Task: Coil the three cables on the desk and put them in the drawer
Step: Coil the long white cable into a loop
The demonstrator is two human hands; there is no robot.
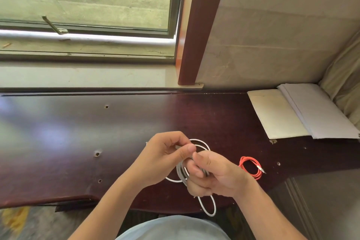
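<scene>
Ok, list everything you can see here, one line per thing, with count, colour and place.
White cable: one, white, partly coiled, held in both hands above the desk's front edge, a loop hanging below.
Red cable: one, red-orange, coiled, lying on the desk to the right of the hands.
Desk: one, dark reddish-brown wood, with small holes, under the window.
Paper stack: one, white, back right corner of the desk.
Beige sheet: one, cream, just left of the paper stack.
Window: one, dark frame, above the sill.
Left hand: one, pinching the white cable.
Right hand: one, gripping the coil.
</scene>
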